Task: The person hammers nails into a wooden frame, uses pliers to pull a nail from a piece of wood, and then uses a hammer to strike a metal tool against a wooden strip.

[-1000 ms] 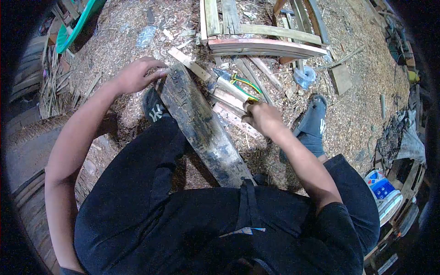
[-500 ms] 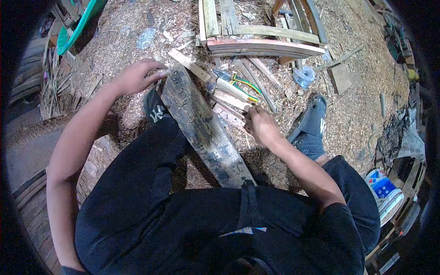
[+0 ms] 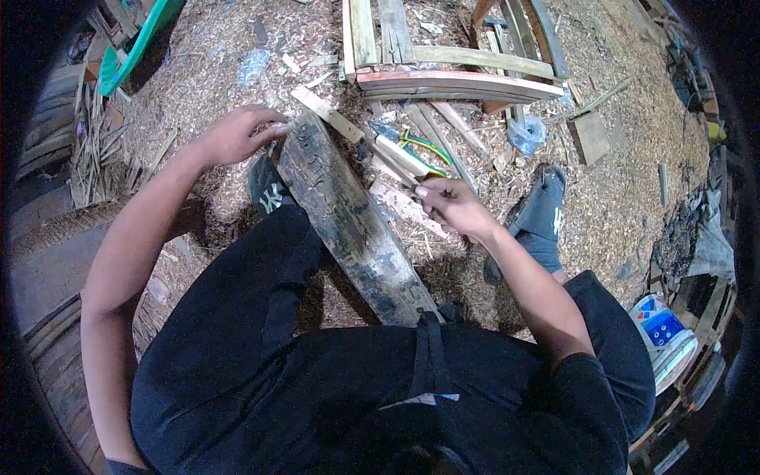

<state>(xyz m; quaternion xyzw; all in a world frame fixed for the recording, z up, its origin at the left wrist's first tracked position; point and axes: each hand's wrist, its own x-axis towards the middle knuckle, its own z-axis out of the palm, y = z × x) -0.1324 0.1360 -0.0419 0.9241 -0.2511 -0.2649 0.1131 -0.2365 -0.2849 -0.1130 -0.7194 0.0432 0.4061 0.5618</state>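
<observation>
A dark, worn wooden beam slants between my legs. My left hand is at its far end, fingertips by the edge; whether they pinch anything small is hidden. My right hand is closed on a thin wooden stick, right of the beam. Under and beside it lie a pale pinkish wood piece and pliers with green and yellow handles. A light wood block rests near the beam's far end.
A slatted wooden frame lies ahead on ground covered in shavings. Beside it are a clear plastic bag and a square wood block. A white and blue bucket stands at right, a green rim at upper left.
My right hand has shifted slightly right and turned, lifting the thin stick from among the wood pieces. My left hand has barely moved.
</observation>
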